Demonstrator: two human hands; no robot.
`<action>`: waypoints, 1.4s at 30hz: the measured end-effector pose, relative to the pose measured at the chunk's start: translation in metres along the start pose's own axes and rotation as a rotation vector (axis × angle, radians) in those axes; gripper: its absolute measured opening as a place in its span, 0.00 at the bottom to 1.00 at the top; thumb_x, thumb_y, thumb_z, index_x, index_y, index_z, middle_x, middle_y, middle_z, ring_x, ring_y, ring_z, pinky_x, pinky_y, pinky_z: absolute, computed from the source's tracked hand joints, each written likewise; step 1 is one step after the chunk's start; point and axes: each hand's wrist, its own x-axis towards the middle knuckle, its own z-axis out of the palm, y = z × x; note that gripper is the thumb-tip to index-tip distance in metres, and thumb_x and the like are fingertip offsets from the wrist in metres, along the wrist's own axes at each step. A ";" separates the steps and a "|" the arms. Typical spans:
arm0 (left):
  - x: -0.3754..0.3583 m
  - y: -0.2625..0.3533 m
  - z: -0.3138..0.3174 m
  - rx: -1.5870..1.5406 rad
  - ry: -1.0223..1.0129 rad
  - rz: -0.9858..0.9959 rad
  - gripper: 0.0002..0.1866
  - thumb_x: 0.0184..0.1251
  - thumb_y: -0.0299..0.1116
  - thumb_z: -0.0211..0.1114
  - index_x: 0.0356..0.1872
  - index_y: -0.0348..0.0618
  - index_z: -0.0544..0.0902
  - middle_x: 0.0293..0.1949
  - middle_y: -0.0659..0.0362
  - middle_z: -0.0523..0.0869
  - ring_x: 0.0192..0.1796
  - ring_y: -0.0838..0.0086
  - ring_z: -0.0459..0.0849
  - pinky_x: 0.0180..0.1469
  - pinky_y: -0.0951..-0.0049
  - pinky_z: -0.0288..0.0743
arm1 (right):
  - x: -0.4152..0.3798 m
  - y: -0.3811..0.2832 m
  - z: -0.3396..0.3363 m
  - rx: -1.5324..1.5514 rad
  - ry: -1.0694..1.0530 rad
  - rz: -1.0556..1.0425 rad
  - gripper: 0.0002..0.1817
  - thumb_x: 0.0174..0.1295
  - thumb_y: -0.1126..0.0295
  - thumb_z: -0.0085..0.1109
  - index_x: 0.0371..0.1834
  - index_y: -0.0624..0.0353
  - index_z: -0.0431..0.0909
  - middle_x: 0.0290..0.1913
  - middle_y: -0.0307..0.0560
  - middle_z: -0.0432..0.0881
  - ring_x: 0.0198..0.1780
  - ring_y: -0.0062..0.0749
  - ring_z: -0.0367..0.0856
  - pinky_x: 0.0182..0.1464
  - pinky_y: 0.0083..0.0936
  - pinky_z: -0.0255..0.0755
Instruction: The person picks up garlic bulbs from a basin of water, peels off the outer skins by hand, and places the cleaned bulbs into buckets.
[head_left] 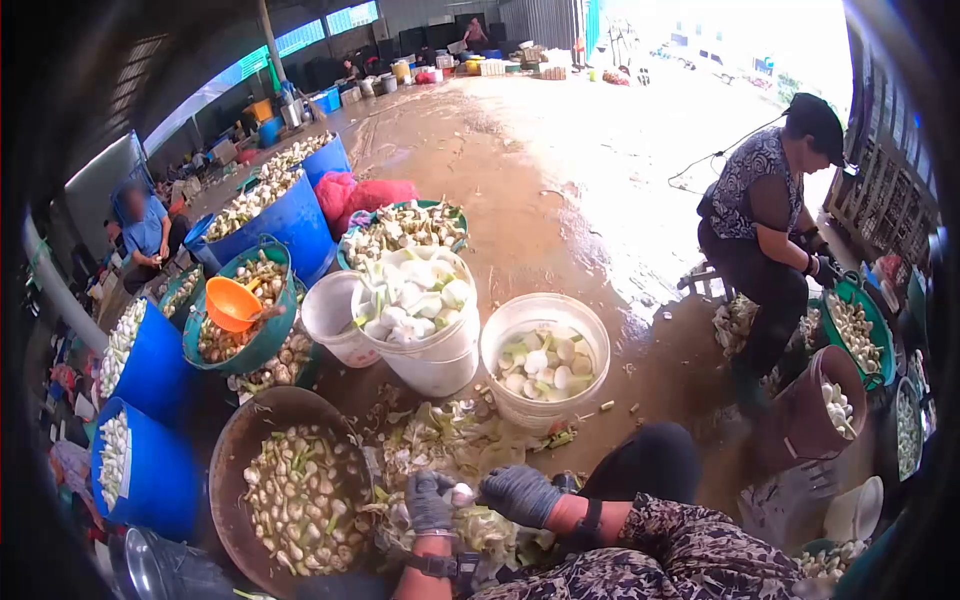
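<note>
My left hand (431,502), in a grey glove, is closed on a white garlic bulb (462,495) that shows at its fingertips. Close on the other side of the bulb, my right hand (520,495), gloved too, has its fingers curled; what they hold, if anything, is hidden. Below both hands lies a heap of pale peelings (490,532). Left of my left hand stands a wide brown tub (228,480) with many garlic bulbs (300,490) in it. Ahead is a white bucket (545,408) holding trimmed bulbs in water.
A white bucket (430,370) heaped with garlic stands beyond the peelings, beside another white bucket (335,318). Blue tubs (155,465) and an orange bowl (232,304) are at left. A seated co-worker (760,220) is at right, near a maroon bucket (800,410). The floor (510,220) looks wet.
</note>
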 end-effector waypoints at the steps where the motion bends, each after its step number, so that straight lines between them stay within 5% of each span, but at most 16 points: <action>1: -0.001 0.013 -0.002 0.013 0.043 -0.008 0.21 0.73 0.51 0.53 0.31 0.43 0.77 0.23 0.61 0.82 0.26 0.76 0.79 0.34 0.74 0.74 | -0.003 -0.001 -0.002 0.005 -0.003 0.024 0.13 0.60 0.57 0.59 0.32 0.56 0.77 0.30 0.53 0.79 0.35 0.53 0.80 0.37 0.45 0.73; 6: 0.002 0.037 -0.002 0.015 0.000 0.037 0.18 0.74 0.48 0.54 0.44 0.42 0.78 0.29 0.63 0.82 0.30 0.78 0.80 0.38 0.76 0.76 | -0.007 0.002 -0.010 -0.016 0.033 0.110 0.11 0.59 0.59 0.59 0.32 0.55 0.78 0.31 0.53 0.80 0.37 0.53 0.80 0.38 0.45 0.73; 8: -0.024 0.029 0.028 0.275 -0.410 0.114 0.14 0.74 0.38 0.58 0.53 0.42 0.78 0.33 0.63 0.84 0.34 0.81 0.79 0.39 0.78 0.76 | -0.006 0.000 -0.005 0.002 -0.024 0.058 0.11 0.60 0.60 0.58 0.34 0.56 0.79 0.30 0.54 0.80 0.35 0.53 0.81 0.37 0.47 0.74; 9: -0.024 0.024 0.030 0.272 -0.408 0.063 0.13 0.74 0.37 0.57 0.51 0.42 0.79 0.33 0.63 0.84 0.34 0.81 0.79 0.38 0.78 0.76 | -0.005 -0.003 -0.008 -0.029 -0.005 0.028 0.10 0.60 0.61 0.58 0.34 0.56 0.79 0.29 0.54 0.80 0.35 0.53 0.81 0.37 0.47 0.74; 11: -0.029 0.019 0.028 0.366 -0.312 -0.035 0.11 0.75 0.36 0.55 0.44 0.42 0.83 0.32 0.62 0.84 0.31 0.81 0.78 0.34 0.78 0.75 | -0.009 -0.011 -0.009 -0.052 -0.053 0.054 0.09 0.58 0.62 0.59 0.33 0.54 0.80 0.28 0.53 0.80 0.33 0.53 0.81 0.35 0.46 0.73; 12: -0.025 0.015 0.028 0.132 -0.228 -0.091 0.11 0.75 0.37 0.55 0.43 0.43 0.82 0.29 0.63 0.82 0.28 0.80 0.77 0.33 0.77 0.75 | -0.011 -0.011 -0.007 -0.050 -0.009 0.019 0.09 0.57 0.62 0.60 0.34 0.54 0.80 0.28 0.53 0.80 0.32 0.53 0.81 0.34 0.46 0.73; 13: -0.019 0.007 0.020 0.423 -0.118 0.169 0.11 0.75 0.38 0.54 0.44 0.43 0.80 0.22 0.64 0.78 0.23 0.79 0.75 0.31 0.75 0.76 | -0.017 -0.009 0.000 -0.046 0.054 -0.001 0.09 0.55 0.62 0.61 0.32 0.55 0.79 0.27 0.53 0.79 0.31 0.53 0.80 0.33 0.45 0.72; 14: -0.003 0.019 0.015 -0.175 -0.042 -0.156 0.10 0.75 0.37 0.53 0.45 0.43 0.78 0.17 0.64 0.72 0.19 0.76 0.72 0.31 0.70 0.79 | -0.019 -0.011 -0.005 -0.022 0.040 -0.005 0.09 0.55 0.62 0.62 0.30 0.56 0.77 0.28 0.54 0.78 0.33 0.54 0.80 0.35 0.45 0.72; 16: 0.029 0.027 -0.019 -0.171 0.097 -0.219 0.11 0.75 0.38 0.52 0.48 0.42 0.76 0.14 0.64 0.69 0.16 0.73 0.72 0.34 0.63 0.80 | -0.023 -0.009 -0.014 0.014 0.108 0.041 0.10 0.55 0.63 0.62 0.30 0.57 0.75 0.29 0.54 0.78 0.35 0.54 0.79 0.38 0.45 0.72; 18: 0.027 0.033 -0.029 -0.186 -0.049 -0.109 0.17 0.75 0.44 0.53 0.55 0.43 0.74 0.18 0.65 0.74 0.20 0.73 0.75 0.37 0.64 0.81 | -0.022 0.002 -0.015 -0.038 0.129 0.065 0.09 0.56 0.64 0.61 0.30 0.57 0.75 0.30 0.54 0.78 0.35 0.53 0.79 0.38 0.44 0.72; 22: -0.037 0.062 0.039 0.141 -0.432 -0.049 0.33 0.73 0.49 0.58 0.72 0.44 0.61 0.51 0.57 0.78 0.49 0.77 0.77 0.55 0.75 0.75 | -0.014 0.002 -0.014 -0.154 0.154 0.042 0.07 0.55 0.65 0.61 0.32 0.55 0.77 0.29 0.52 0.79 0.35 0.51 0.80 0.37 0.43 0.73; 24: -0.039 0.036 0.045 0.292 -0.433 -0.078 0.19 0.71 0.34 0.60 0.60 0.41 0.75 0.47 0.58 0.80 0.48 0.78 0.77 0.54 0.77 0.74 | -0.011 -0.006 -0.019 -0.094 0.160 0.029 0.11 0.58 0.62 0.61 0.24 0.55 0.78 0.27 0.52 0.79 0.31 0.50 0.80 0.32 0.43 0.73; 28: -0.035 0.007 0.039 0.266 -0.335 0.031 0.08 0.74 0.32 0.56 0.44 0.38 0.77 0.40 0.60 0.83 0.40 0.77 0.80 0.44 0.76 0.76 | -0.015 0.002 -0.011 0.165 -0.055 0.319 0.19 0.69 0.49 0.50 0.40 0.56 0.75 0.34 0.60 0.81 0.39 0.62 0.79 0.40 0.49 0.71; 36: -0.023 0.017 0.057 -0.282 -0.274 -0.060 0.16 0.77 0.39 0.52 0.27 0.44 0.72 0.27 0.59 0.76 0.35 0.67 0.77 0.46 0.65 0.73 | -0.010 0.002 -0.015 0.189 -0.130 0.262 0.23 0.70 0.46 0.46 0.41 0.58 0.74 0.34 0.62 0.81 0.40 0.63 0.79 0.42 0.50 0.71; 40: 0.024 0.014 0.021 -0.665 0.172 -0.212 0.20 0.75 0.48 0.54 0.23 0.52 0.67 0.20 0.63 0.74 0.26 0.72 0.78 0.40 0.61 0.80 | -0.009 0.000 -0.036 0.093 -0.065 0.270 0.20 0.69 0.49 0.49 0.39 0.57 0.74 0.32 0.60 0.81 0.38 0.61 0.79 0.39 0.50 0.72; 42: 0.042 0.029 0.003 -0.673 0.289 -0.210 0.21 0.72 0.52 0.55 0.22 0.53 0.68 0.20 0.63 0.76 0.25 0.72 0.79 0.37 0.60 0.80 | -0.001 0.011 -0.068 0.029 0.178 0.249 0.16 0.68 0.54 0.52 0.34 0.56 0.74 0.27 0.59 0.80 0.32 0.61 0.79 0.34 0.51 0.71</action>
